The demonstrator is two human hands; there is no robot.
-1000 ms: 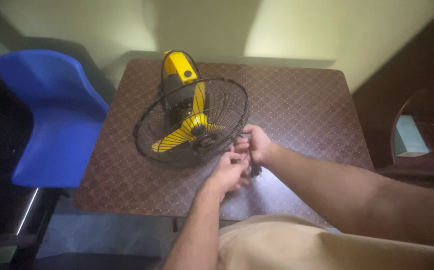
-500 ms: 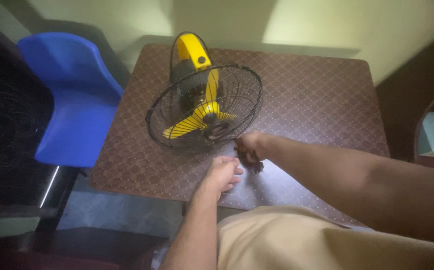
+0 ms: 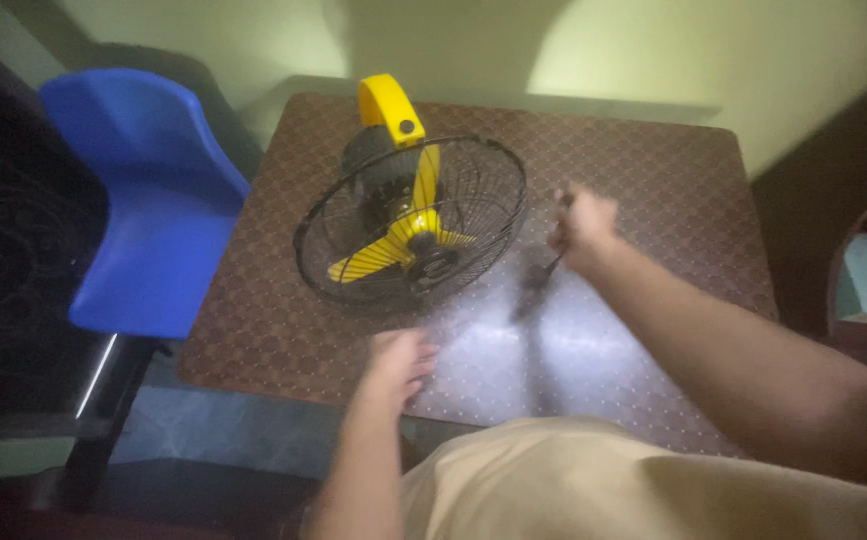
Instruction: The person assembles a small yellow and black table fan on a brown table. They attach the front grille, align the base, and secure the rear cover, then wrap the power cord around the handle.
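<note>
Two hands: right hand clamped on black cord; left hand loose, empty.
Cord axis: slants down-left toward fan.
Nearer fan: right.

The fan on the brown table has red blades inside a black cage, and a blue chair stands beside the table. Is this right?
Not quite. In the head view the fan has yellow blades, not red. The rest holds: black cage, brown table, blue chair beside it.
</note>
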